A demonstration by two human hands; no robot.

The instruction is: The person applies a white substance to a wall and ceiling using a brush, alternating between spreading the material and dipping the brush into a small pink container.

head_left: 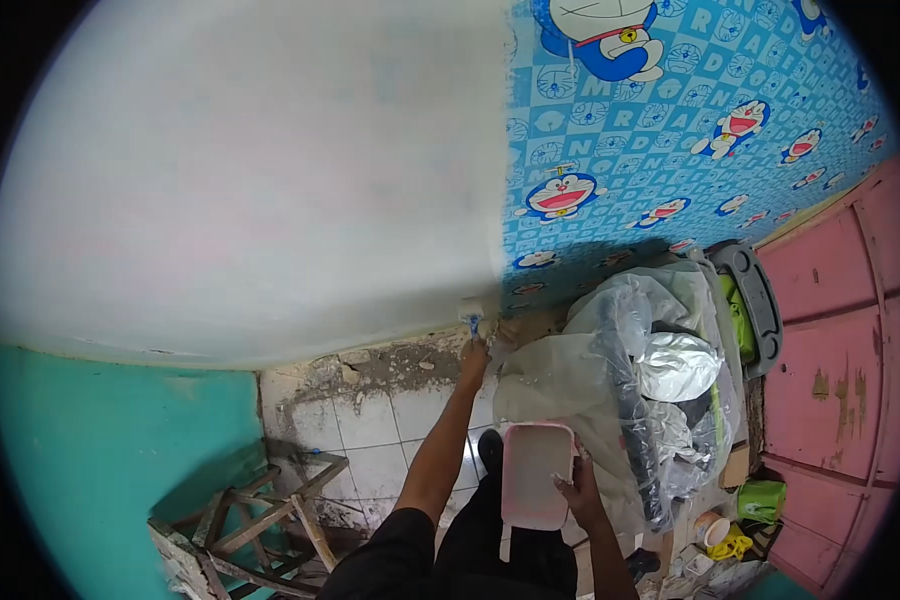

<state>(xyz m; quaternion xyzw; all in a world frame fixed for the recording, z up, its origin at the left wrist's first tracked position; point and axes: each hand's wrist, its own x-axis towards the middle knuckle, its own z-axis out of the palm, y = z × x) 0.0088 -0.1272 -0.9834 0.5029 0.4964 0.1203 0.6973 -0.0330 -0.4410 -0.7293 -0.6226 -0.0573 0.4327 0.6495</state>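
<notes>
My left hand (474, 357) is closed around the blue handle of a small paint roller (471, 310). Its white head rests against the bottom of the white-painted wall (270, 180), close to the edge of the blue cartoon wallpaper (610, 140). Down by my legs, my right hand (582, 492) grips the right side of a pink rectangular tray (510, 480), thumb over the rim. Whitish-grey paint (540, 465) covers the tray's bottom. The fingers under the tray are hidden.
Plastic sheeting (560, 375) drapes over a pile on the right, beside a pink door (840, 370). A wooden frame (240, 530) stands lower left by a green wall (120, 430). Rubble (350, 372) lies along the wall's foot on white tiles (365, 420). A tub (711, 529) sits lower right.
</notes>
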